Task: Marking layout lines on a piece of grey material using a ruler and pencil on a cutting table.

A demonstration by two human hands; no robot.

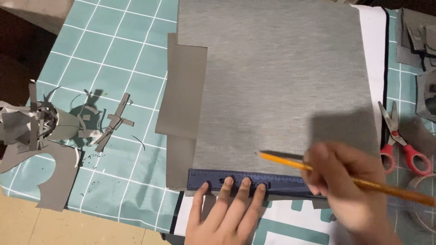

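A: Since the biggest thing sets the layout, start w/ the table cover [113,59]: teal, white grid, glossy, prob wipeable.

B: OK. Next the grey fabric sheet [281,77], woven look, matte, lying flat over the centre, near edge at 6 o'clock by the person. Two smooth grey card strips [181,95] overlap its 9 o'clock edge.

A: Ruler?

B: Dark blue ruler [254,181], flat plastic, laid along the sheet's 6 o'clock edge, likely as a straight guide. Left hand [225,213] is spread flat, fingertips [228,181] pressing on the ruler so it can't slip; nothing gripped.

A: Right hand?

B: Right hand [349,186], blurred, at 5 o'clock, curled around a yellow pencil [318,170], tip just above the ruler edge on the fabric. Whether the tip touches, can't tell.

A: Rest?

B: Scrap pile [32,124] at 9 o'clock, grey offcuts, curls, thin slivers, kept off the work area. Red-handled scissors [402,145] at 3 o'clock, metal blades shut, parked just beside the sheet within right-hand reach. More grey pieces [415,36] at 2 o'clock.
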